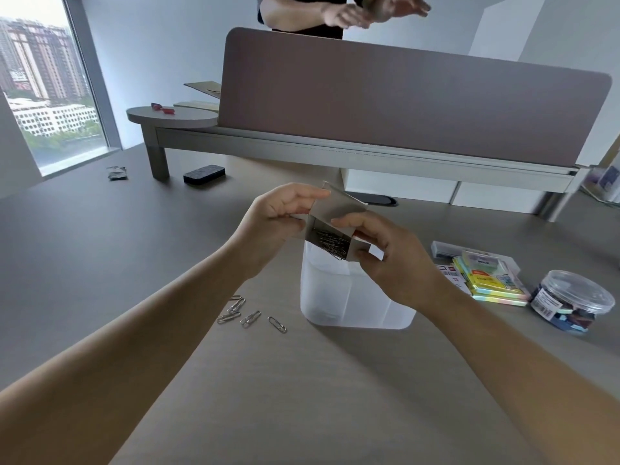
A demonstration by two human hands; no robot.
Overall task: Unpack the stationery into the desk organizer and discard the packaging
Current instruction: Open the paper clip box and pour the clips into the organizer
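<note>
Paper clips (332, 246) lie in a loose tangle inside the small cardboard box (335, 226), which I hold in the air just above the white translucent desk organizer (355, 297) standing on the tabletop (302, 397). I judge the box to be very light and its thin card easy to crush, so it is better to take it by the side walls and not to squeeze the middle. The clips look small, hard and slippery, and I think they will slide out all together when the box tilts, so the open mouth should stay over the organizer. My left hand (278, 213) has curled fingers and pinches the raised lid flap on the left side. My right hand (382, 250) grips the box body from the right, thumb and fingers closed on its walls. Several clips (246, 313) lie on the tabletop just beside the organizer on its left; they will need picking with the fingertips, one by one. Packs of sticky notes (489, 280) and a clear round tub (573, 300) wait on the right.
</note>
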